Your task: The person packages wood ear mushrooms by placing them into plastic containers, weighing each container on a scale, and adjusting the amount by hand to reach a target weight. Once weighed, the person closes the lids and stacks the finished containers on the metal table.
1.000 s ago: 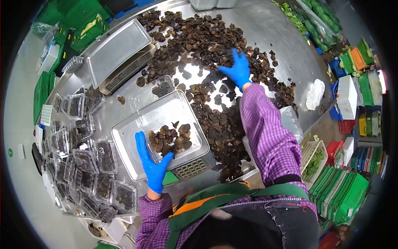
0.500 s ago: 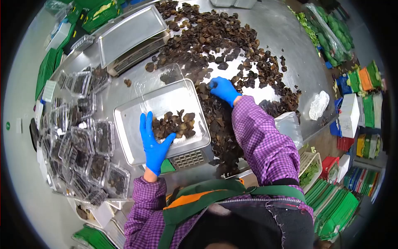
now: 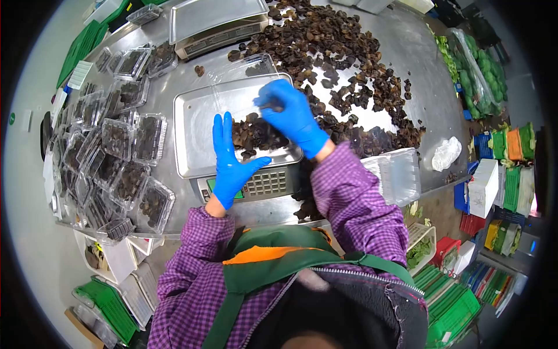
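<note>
A clear container with its lid folded open holds dark brown, leaf-like pieces (image 3: 253,135) on the metal tray (image 3: 185,116) of a scale. Blue gloves cover both hands. My left hand (image 3: 229,160) rests at the container's left side, thumb and fingers spread. Over the container's right side is my right hand (image 3: 290,113), its fingers curled round a dark piece. Behind and to the right, a large heap of the same dark pieces (image 3: 331,43) spreads over the steel table. The scale's keypad (image 3: 267,182) shows below the tray.
Many filled clear containers (image 3: 116,139) crowd the table's left side. A second scale (image 3: 218,23) stands at the back. Stacked clear containers (image 3: 401,174) and a crumpled white plastic bag (image 3: 446,153) lie at the right. Green crates (image 3: 453,308) stand on the lower right.
My right hand has moved left from the heap to above the container, and a dark piece shows in its fingers. My left hand stays by the container. The camera view has shifted.
</note>
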The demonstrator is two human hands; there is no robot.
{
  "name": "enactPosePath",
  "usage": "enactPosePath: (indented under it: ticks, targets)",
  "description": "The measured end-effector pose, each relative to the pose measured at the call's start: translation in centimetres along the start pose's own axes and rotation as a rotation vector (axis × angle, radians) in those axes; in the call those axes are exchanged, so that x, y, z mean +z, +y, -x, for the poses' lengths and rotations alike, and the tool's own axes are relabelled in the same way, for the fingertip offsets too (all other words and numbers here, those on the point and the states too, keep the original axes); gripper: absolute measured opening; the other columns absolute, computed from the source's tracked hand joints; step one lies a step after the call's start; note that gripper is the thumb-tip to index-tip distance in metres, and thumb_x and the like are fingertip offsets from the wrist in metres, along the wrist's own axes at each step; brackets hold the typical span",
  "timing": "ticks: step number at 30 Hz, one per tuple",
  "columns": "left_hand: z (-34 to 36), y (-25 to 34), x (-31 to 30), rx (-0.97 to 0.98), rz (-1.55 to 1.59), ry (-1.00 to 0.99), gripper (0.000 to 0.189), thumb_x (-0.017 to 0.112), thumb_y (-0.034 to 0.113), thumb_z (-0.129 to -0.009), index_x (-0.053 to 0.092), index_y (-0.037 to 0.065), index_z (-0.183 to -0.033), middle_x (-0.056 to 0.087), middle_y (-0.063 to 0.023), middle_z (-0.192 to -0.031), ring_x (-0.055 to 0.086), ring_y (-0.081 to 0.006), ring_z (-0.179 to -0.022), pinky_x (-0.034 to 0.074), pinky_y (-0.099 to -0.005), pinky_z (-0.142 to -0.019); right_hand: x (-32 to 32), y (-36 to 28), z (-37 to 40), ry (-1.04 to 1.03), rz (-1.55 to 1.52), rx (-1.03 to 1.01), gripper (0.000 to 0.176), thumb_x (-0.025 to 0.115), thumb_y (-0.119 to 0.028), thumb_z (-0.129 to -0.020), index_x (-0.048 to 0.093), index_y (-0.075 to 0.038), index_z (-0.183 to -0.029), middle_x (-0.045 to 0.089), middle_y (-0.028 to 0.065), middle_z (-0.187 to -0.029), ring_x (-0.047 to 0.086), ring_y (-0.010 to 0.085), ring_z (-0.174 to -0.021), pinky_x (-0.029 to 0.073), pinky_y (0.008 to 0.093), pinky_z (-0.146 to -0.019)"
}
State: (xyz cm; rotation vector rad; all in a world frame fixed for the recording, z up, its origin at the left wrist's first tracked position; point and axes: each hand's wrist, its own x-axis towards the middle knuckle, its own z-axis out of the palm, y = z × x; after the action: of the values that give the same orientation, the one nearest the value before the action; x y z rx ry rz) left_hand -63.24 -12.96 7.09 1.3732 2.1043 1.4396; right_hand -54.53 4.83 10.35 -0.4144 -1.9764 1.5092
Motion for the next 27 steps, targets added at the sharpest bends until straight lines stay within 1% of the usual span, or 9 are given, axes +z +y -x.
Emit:
enactPosePath:
  ticks: [3, 7, 10, 16, 18, 22, 23, 24, 27]
  targets:
    - [0.2, -0.4, 0.2, -0.013, -0.027, 0.032, 0.119, 0.089, 0.034, -0.06, 0.017, 0.009, -0.151, 0.013, -0.0245, -0.153, 0.017, -0.04, -0.142, 0.023, -0.0477, -0.114, 2.3, -0.1, 1.1, -0.159, 0.488, -0.137, 0.031, 0.067, -0.014, -0.083, 0.062, -0.01, -0.113, 0.058, 0.0149, -0.114, 0.057, 0.031, -0.109, 0.047, 0.0362, -0.094]
    - [0.3, -2.4, 0.2, -0.061, -0.079, 0.072, 0.114, 0.088, 0.03, -0.061, 0.02, 0.01, -0.151, 0.015, -0.0263, -0.152, 0.019, -0.0418, -0.141, 0.025, -0.0492, -0.112, 1.6, -0.1, 2.4, -0.376, 0.643, -0.058, 0.049, 0.06, -0.023, -0.091, 0.049, -0.016, -0.138, 0.047, 0.0199, -0.138, 0.046, 0.0363, -0.127, 0.037, 0.0422, -0.106]
    - [0.2, -2.9, 0.1, -0.068, -0.107, 0.087, 0.111, 0.088, 0.028, -0.062, 0.022, 0.01, -0.15, 0.015, -0.0262, -0.152, 0.022, -0.0418, -0.139, 0.026, -0.0494, -0.111, -0.1, -1.6, 2.3, -0.336, 0.484, -0.062, 0.05, 0.06, -0.024, -0.09, 0.048, -0.015, -0.138, 0.046, 0.0224, -0.138, 0.046, 0.0391, -0.125, 0.04, 0.0443, -0.104]
    - [0.0, -1.6, 0.0, -0.074, -0.097, 0.043, 0.108, 0.087, 0.028, -0.064, 0.024, 0.011, -0.15, 0.016, -0.0245, -0.153, 0.026, -0.0407, -0.139, 0.028, -0.0481, -0.111, 1.2, -1.4, 1.8, -0.153, 0.234, -0.085, 0.052, 0.057, -0.021, -0.094, 0.042, -0.01, -0.142, 0.041, 0.014, -0.147, 0.045, 0.0275, -0.129, 0.038, 0.0371, -0.105]
    - [0.2, -1.5, -0.6, -0.064, 0.017, 0.06, 0.097, 0.083, 0.023, -0.071, 0.027, 0.012, -0.149, 0.017, -0.019, -0.155, 0.025, -0.0325, -0.142, 0.025, -0.0441, -0.113, 1.7, -1.0, 1.3, -0.094, -0.014, 0.012, 0.052, 0.057, -0.022, -0.095, 0.04, -0.01, -0.143, 0.04, 0.0115, -0.148, 0.048, 0.0253, -0.126, 0.036, 0.0363, -0.107]
    - [0.6, -2.3, -2.8, -0.165, 0.098, 0.08, 0.085, 0.077, 0.017, -0.078, 0.03, 0.011, -0.148, 0.026, -0.0134, -0.154, 0.03, -0.0283, -0.139, 0.026, -0.0417, -0.112, 0.0, -1.4, 0.2, 0.089, -0.108, 0.116, 0.046, 0.055, -0.024, -0.096, 0.046, -0.01, -0.139, 0.05, 0.0093, -0.14, 0.05, 0.0214, -0.124, 0.043, 0.0329, -0.1]
    - [0.7, -2.3, -3.5, -0.252, 0.19, 0.108, 0.078, 0.073, 0.014, -0.081, 0.032, 0.011, -0.147, 0.03, -0.0114, -0.152, 0.032, -0.0262, -0.137, 0.027, -0.0404, -0.111, -1.0, -1.1, 0.1, 0.15, -0.077, 0.111, 0.044, 0.056, -0.024, -0.096, 0.048, -0.01, -0.137, 0.053, 0.0084, -0.136, 0.056, 0.0191, -0.114, 0.046, 0.0306, -0.095]
    - [0.7, -2.4, -4.1, -0.339, 0.282, 0.136, 0.073, 0.07, 0.011, -0.084, 0.034, 0.011, -0.147, 0.035, -0.0094, -0.149, 0.035, -0.0241, -0.135, 0.028, -0.039, -0.111, -2.3, -1.2, 0.4, 0.166, -0.018, 0.144, 0.043, 0.051, -0.027, -0.099, 0.047, -0.011, -0.139, 0.051, 0.0049, -0.137, 0.059, 0.0171, -0.11, 0.054, 0.0231, -0.065]
    - [1.3, -3.7, -5.9, -0.388, 0.38, 0.243, 0.059, 0.065, 0.01, -0.088, 0.041, 0.006, -0.141, 0.044, -0.0097, -0.143, 0.042, -0.0225, -0.13, 0.032, -0.0355, -0.108, -6.0, 0.1, 2.6, 0.298, 0.009, 0.279, 0.037, 0.05, -0.019, -0.098, 0.052, -0.007, -0.134, 0.058, 0.007, -0.129, 0.06, 0.0148, -0.107, 0.051, 0.0256, -0.078]
